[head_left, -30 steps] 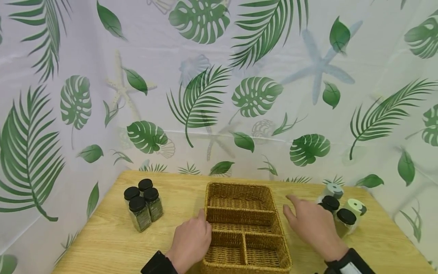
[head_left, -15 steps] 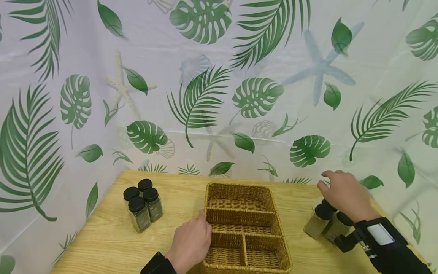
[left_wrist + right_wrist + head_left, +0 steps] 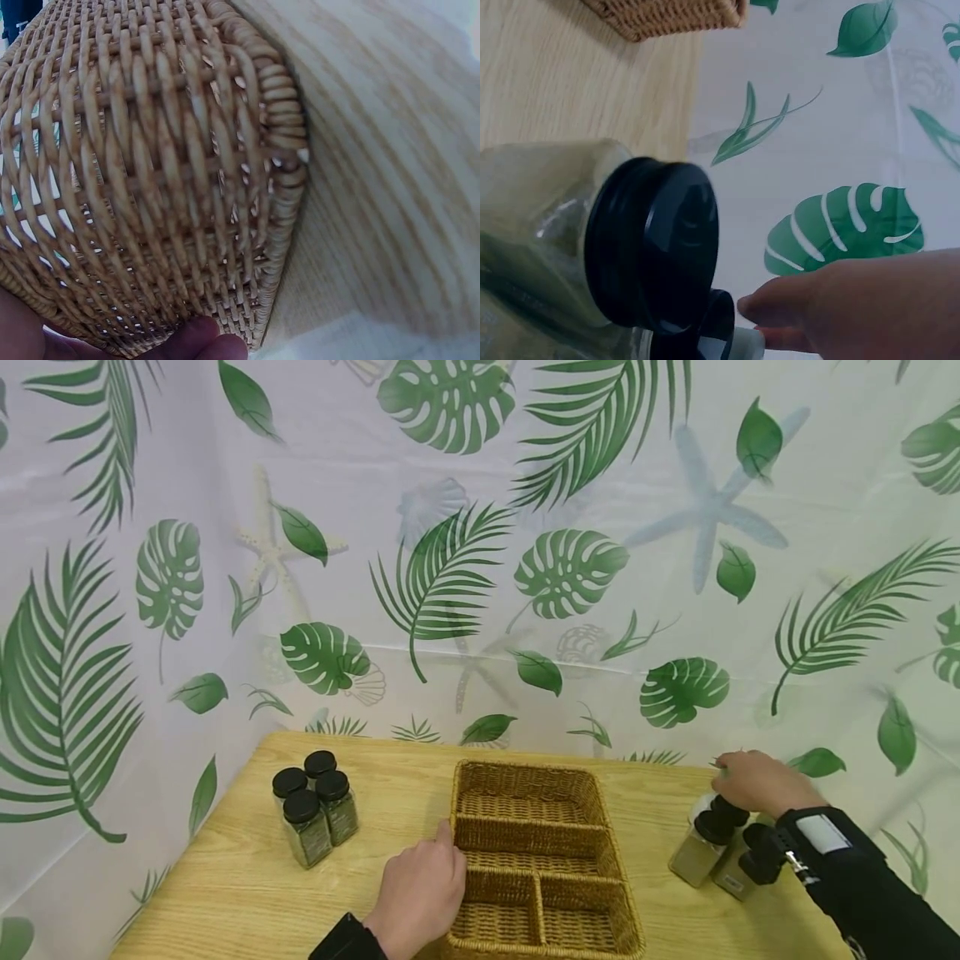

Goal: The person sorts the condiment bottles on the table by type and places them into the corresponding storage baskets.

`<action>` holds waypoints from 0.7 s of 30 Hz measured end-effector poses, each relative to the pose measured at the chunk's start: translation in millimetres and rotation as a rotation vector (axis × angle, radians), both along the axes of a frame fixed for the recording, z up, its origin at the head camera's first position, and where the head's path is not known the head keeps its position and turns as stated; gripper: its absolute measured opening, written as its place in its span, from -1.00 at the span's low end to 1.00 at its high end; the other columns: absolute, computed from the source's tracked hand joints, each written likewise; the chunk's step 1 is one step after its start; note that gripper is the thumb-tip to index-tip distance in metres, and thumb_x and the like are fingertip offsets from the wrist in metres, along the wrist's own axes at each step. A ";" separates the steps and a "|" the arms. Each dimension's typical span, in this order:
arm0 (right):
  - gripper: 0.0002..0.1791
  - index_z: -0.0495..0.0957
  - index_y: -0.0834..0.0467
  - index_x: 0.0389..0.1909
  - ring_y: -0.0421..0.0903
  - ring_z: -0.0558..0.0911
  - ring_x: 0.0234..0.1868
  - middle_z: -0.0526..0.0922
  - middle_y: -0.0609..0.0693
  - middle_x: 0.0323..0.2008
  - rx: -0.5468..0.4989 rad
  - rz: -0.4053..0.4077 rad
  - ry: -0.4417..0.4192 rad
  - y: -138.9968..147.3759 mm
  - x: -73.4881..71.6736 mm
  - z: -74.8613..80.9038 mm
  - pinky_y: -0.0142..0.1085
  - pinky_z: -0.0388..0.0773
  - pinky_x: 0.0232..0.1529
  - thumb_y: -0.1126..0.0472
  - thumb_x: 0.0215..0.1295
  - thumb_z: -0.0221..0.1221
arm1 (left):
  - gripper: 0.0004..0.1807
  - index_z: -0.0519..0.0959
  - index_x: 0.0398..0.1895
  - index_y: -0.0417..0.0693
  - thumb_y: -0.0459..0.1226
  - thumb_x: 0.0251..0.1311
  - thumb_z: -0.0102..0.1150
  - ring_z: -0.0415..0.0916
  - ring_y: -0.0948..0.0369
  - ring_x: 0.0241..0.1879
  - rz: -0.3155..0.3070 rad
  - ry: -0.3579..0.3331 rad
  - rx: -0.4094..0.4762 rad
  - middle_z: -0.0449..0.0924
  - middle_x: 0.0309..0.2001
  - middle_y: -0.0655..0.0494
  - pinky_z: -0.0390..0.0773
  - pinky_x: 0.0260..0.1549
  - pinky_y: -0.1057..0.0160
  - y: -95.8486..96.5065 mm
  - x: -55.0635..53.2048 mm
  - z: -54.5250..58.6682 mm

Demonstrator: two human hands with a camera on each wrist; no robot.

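Note:
A brown wicker basket [image 3: 534, 872] with several compartments stands on the wooden table. My left hand [image 3: 422, 889] grips its left rim, with fingertips [image 3: 196, 337] against the woven outer wall in the left wrist view. At the right, my right hand [image 3: 765, 779] reaches over a group of jars, fingers bent downward. Among them are a square glass jar [image 3: 693, 857] and another jar [image 3: 735, 870], both with black lids. In the right wrist view the fingers [image 3: 787, 300] are beside a black lid [image 3: 656, 244] and at a pale cap [image 3: 748, 343]. Whether they hold the cap is hidden.
Several square glass jars [image 3: 309, 839] with black lids stand close together at the table's left. The wooden table [image 3: 225, 893] backs onto a leaf-printed white cloth [image 3: 480, 568], which also rises along both sides.
My right hand has moved right from beside the basket to above the jars, then lowered slightly among their tops. The left hand and the basket have stayed put.

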State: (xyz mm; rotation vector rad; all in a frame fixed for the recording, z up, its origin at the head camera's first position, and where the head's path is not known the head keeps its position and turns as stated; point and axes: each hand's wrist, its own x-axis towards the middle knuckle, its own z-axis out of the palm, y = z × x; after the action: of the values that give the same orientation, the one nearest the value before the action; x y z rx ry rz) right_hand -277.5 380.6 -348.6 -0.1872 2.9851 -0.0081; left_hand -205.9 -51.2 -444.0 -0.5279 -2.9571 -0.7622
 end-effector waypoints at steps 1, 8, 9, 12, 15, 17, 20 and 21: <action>-0.53 0.43 0.55 0.07 0.43 0.42 -0.05 0.46 0.55 -0.01 -0.002 0.008 -0.015 1.1 -2.0 -1.4 0.23 0.43 -0.11 0.28 0.24 0.01 | -0.47 0.30 0.26 -0.46 -0.18 0.47 -0.31 -0.10 0.24 -0.90 0.001 0.002 -0.002 0.19 -0.87 0.16 -0.11 -0.85 0.26 0.0 0.1 -0.3; -0.58 0.45 0.57 0.01 0.36 0.50 -0.14 0.49 0.54 -0.04 -0.021 -0.011 -0.052 3.2 -12.3 -5.6 0.17 0.49 -0.18 0.40 0.15 -0.02 | -0.46 0.32 0.26 -0.45 -0.16 0.47 -0.32 -0.09 0.24 -0.89 0.008 0.019 -0.021 0.20 -0.87 0.15 -0.11 -0.84 0.26 -1.0 -0.1 -1.2; -0.58 0.46 0.57 0.00 0.35 0.52 -0.15 0.50 0.53 -0.05 -0.024 -0.011 -0.052 3.2 -13.1 -5.9 0.15 0.50 -0.19 0.41 0.15 -0.02 | -0.46 0.31 0.26 -0.44 -0.16 0.48 -0.32 -0.11 0.24 -0.89 0.009 0.015 -0.020 0.20 -0.87 0.15 -0.12 -0.84 0.25 -1.1 -0.2 -1.3; -0.60 0.47 0.58 -0.03 0.34 0.52 -0.18 0.50 0.53 -0.07 -0.043 -0.009 -0.045 3.3 -13.6 -6.7 0.13 0.50 -0.23 0.42 0.14 -0.02 | -0.46 0.30 0.27 -0.45 -0.17 0.48 -0.32 -0.11 0.24 -0.89 0.010 0.007 -0.012 0.20 -0.87 0.16 -0.12 -0.84 0.25 -0.9 -0.1 -1.5; -0.61 0.48 0.59 -0.07 0.35 0.52 -0.19 0.51 0.53 -0.10 -0.064 0.007 -0.018 4.4 -12.4 -8.5 0.13 0.50 -0.24 0.41 0.14 -0.02 | -0.46 0.29 0.28 -0.45 -0.18 0.47 -0.32 -0.11 0.24 -0.89 0.011 -0.002 -0.003 0.21 -0.87 0.16 -0.11 -0.84 0.25 -0.5 0.1 -2.3; -0.62 0.49 0.59 -0.09 0.35 0.52 -0.20 0.52 0.53 -0.11 -0.074 0.019 0.003 4.8 -11.3 -9.9 0.13 0.50 -0.25 0.40 0.14 0.00 | -0.46 0.29 0.28 -0.44 -0.18 0.47 -0.33 -0.11 0.24 -0.89 0.011 -0.001 -0.004 0.20 -0.87 0.16 -0.11 -0.85 0.25 -0.3 0.2 -3.3; -0.63 0.50 0.59 -0.11 0.32 0.54 -0.23 0.54 0.51 -0.14 -0.080 0.026 0.038 4.7 -11.6 -11.8 0.13 0.51 -0.26 0.39 0.13 0.01 | -0.47 0.29 0.28 -0.43 -0.17 0.47 -0.33 -0.10 0.23 -0.89 0.016 0.006 -0.008 0.21 -0.87 0.15 -0.11 -0.84 0.25 0.0 0.4 -4.8; -0.63 0.50 0.58 -0.11 0.32 0.54 -0.24 0.55 0.51 -0.16 -0.080 0.029 0.052 4.3 -12.1 -12.1 0.13 0.51 -0.27 0.39 0.13 0.02 | -0.47 0.30 0.28 -0.43 -0.17 0.47 -0.33 -0.11 0.23 -0.89 0.018 0.012 -0.011 0.21 -0.87 0.15 -0.11 -0.84 0.25 0.1 0.2 -5.6</action>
State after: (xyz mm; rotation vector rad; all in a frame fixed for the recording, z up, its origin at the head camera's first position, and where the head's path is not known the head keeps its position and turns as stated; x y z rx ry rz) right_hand -289.6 384.9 -360.7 -0.2429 3.0354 -0.1221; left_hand -205.6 -51.2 -449.6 -0.5035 -2.9532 -0.7385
